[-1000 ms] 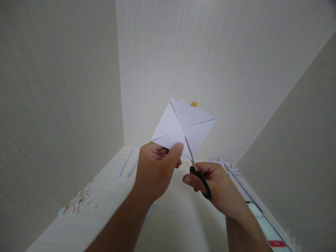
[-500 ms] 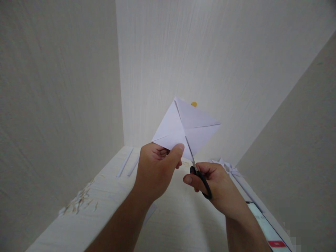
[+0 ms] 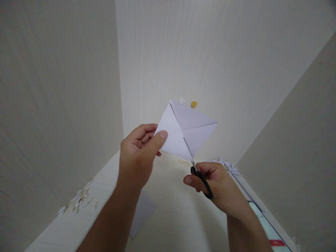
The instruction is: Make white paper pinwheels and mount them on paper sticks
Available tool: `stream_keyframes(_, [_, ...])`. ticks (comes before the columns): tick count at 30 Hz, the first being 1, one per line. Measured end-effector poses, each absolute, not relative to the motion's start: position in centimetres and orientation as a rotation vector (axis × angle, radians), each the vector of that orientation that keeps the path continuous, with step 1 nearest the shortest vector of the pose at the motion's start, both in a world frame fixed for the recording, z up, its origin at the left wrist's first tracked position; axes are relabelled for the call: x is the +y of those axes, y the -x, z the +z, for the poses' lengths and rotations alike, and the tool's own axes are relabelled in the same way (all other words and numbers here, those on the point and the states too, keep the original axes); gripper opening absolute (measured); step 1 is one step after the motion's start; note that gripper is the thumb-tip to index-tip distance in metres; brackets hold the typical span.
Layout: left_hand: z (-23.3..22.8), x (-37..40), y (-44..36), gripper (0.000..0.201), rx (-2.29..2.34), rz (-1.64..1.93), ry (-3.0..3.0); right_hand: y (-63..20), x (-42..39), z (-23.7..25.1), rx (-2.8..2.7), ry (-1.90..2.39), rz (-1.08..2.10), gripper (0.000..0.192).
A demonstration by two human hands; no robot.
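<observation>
L hand [image 3: 136, 154] pinches the left corner of the white paper square [image 3: 183, 131], thumb on the near face, fingers curled behind; paper held up in the air, tilted, w/ diagonal creases across it. R hand [image 3: 212, 182] is closed around the black scissors [image 3: 201, 178], fingers through the handle loops; blades run up into the paper's lower corner along a crease, look nearly shut, can't tell exactly. Both hands are above the pale wood desk [image 3: 173, 217]. Below the L forearm a flat paper sheet [image 3: 141, 213] lies on the desk. Left edge: scatter of small scraps [image 3: 78, 201]. Behind the R hand, a folded white paper piece [image 3: 228, 167]. By the R forearm, a phone [image 3: 267, 227], screen lit. On the back wall, a yellow dot [image 3: 194, 104] and a white dot [image 3: 181, 100], just above the paper's top corner.
</observation>
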State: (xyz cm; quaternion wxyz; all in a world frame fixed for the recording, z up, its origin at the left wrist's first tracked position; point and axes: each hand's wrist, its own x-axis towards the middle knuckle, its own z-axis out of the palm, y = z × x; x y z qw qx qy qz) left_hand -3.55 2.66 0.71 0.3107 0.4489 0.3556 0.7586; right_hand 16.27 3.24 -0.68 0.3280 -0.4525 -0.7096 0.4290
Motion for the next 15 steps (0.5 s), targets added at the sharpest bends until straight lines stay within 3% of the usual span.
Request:
stream_keyframes(9, [1.1, 2.7, 7.4, 0.029, 0.827, 1.674, -1.205, -16.8, 3.3, -1.1, -1.993, 1.283, 1.188, 0.058])
stream_keyframes(15, [0.5, 3.2, 8.4, 0.022, 0.857, 1.485, -1.264, -17.4, 3.7, -1.5, -2.089, 1.331, 1.16, 0.062])
